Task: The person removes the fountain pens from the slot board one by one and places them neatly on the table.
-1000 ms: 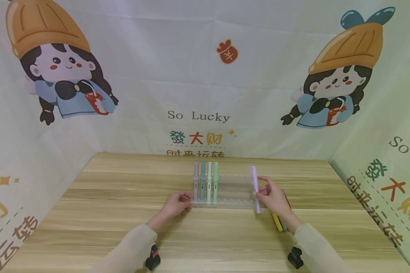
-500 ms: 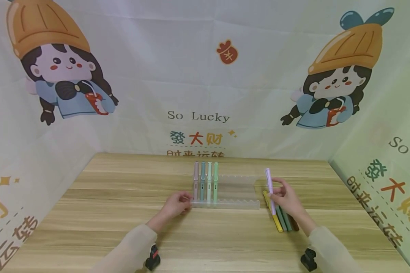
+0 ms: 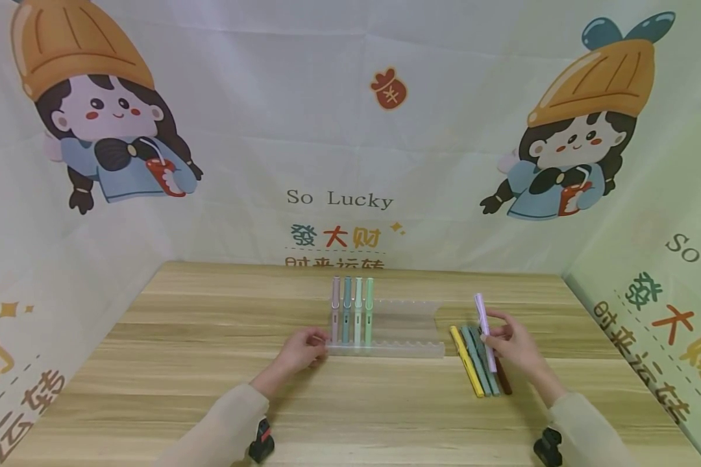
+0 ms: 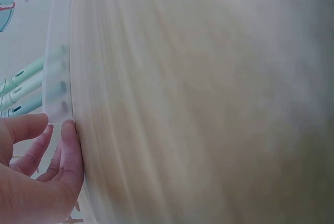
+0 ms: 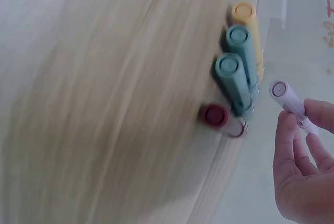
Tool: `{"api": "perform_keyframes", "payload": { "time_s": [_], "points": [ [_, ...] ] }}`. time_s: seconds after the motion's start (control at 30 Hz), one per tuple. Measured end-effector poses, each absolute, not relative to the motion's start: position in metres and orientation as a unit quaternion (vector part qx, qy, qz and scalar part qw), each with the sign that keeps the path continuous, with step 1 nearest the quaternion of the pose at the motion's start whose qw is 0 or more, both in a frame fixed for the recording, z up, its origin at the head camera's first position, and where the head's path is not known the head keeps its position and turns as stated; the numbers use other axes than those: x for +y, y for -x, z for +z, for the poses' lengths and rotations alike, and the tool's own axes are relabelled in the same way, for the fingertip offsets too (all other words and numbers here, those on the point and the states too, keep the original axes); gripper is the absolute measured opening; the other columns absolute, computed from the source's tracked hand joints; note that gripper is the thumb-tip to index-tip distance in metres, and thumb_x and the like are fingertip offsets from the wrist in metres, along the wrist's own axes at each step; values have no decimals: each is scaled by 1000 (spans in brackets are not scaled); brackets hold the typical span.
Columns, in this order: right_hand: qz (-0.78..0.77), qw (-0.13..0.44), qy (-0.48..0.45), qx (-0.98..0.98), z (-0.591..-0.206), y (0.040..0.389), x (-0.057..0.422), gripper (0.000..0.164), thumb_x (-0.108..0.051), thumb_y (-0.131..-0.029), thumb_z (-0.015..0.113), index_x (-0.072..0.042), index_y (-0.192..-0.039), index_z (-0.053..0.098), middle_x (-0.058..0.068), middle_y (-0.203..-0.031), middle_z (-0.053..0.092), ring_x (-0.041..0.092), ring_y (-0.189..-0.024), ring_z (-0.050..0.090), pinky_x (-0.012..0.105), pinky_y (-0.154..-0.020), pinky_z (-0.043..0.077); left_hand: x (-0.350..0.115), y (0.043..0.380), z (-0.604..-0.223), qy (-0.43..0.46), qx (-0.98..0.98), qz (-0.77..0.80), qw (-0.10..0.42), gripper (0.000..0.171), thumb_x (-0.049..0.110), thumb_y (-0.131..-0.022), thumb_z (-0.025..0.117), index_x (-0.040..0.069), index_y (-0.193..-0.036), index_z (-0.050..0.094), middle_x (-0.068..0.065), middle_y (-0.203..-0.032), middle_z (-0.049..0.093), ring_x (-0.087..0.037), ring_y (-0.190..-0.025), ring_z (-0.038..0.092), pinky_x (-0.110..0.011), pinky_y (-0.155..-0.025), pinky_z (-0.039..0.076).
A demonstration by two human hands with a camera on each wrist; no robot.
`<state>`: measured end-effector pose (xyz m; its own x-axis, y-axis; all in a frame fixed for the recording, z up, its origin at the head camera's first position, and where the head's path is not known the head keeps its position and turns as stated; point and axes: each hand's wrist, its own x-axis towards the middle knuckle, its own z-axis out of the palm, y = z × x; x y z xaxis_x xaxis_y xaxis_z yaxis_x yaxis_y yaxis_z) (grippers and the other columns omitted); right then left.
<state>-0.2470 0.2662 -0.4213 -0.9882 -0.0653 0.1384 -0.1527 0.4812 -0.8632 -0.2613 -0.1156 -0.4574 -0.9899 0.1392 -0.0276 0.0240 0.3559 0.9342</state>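
My right hand [image 3: 516,344] pinches a lavender pen [image 3: 481,310] between thumb and fingers, holding it over the right side of a row of loose pens. In the right wrist view the lavender pen [image 5: 286,96] is tilted, one round end towards the camera. My left hand [image 3: 300,347] holds the left end of a clear plastic pen rack [image 3: 409,350], thumb and fingertips at its corner in the left wrist view. Standing side by side in the rack's left part are a mauve pen [image 3: 335,305], a blue-teal pen [image 3: 347,311], a pale mint pen [image 3: 358,311] and a green pen [image 3: 369,311].
Right of the rack lie a yellow pen [image 3: 466,360], two grey-green pens [image 5: 239,36] and a dark red pen [image 5: 215,115], side by side on the wooden table [image 3: 374,408]. A printed cloth [image 3: 257,130] hangs behind the table.
My right hand has carried the lavender pen from the rack's right end rightwards over the loose pens, which now show more fully. My left hand and the rack have stayed put.
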Motion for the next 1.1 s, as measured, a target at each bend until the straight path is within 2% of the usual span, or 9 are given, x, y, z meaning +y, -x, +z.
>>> {"api": "perform_keyframes", "payload": {
  "time_s": [0.43,0.7,0.87,1.1],
  "points": [
    [492,31,-64,-868,-428,240,290,44,7,-81,55,11,-120,38,20,-84,56,25,-70,57,31,-57,50,-117,261,-456,-55,821,566,53,16,-7,-79,54,-8,-94,55,-9,-74,57,-17,-61,54,-28,-51,47],
    [448,29,-59,-892,-433,238,297,41,6,-78,57,13,-115,42,16,-76,58,22,-63,55,28,-51,47,-117,261,-457,-57,822,564,51,16,-8,-78,54,-8,-94,56,-7,-72,56,-17,-60,54,-27,-51,47],
    [431,11,-58,-900,-438,239,300,39,7,-75,56,16,-111,43,15,-73,59,19,-59,54,27,-49,46,-117,260,-456,-60,823,563,53,16,-8,-78,54,-8,-94,55,-9,-73,57,-18,-61,54,-27,-51,47],
    [406,-17,-21,-913,-440,240,301,42,0,-77,58,15,-113,42,12,-75,57,19,-61,54,29,-52,47,-115,260,-456,-37,824,563,51,14,-6,-79,56,-7,-93,56,-9,-76,56,-17,-62,54,-30,-53,49]
  ]
}}
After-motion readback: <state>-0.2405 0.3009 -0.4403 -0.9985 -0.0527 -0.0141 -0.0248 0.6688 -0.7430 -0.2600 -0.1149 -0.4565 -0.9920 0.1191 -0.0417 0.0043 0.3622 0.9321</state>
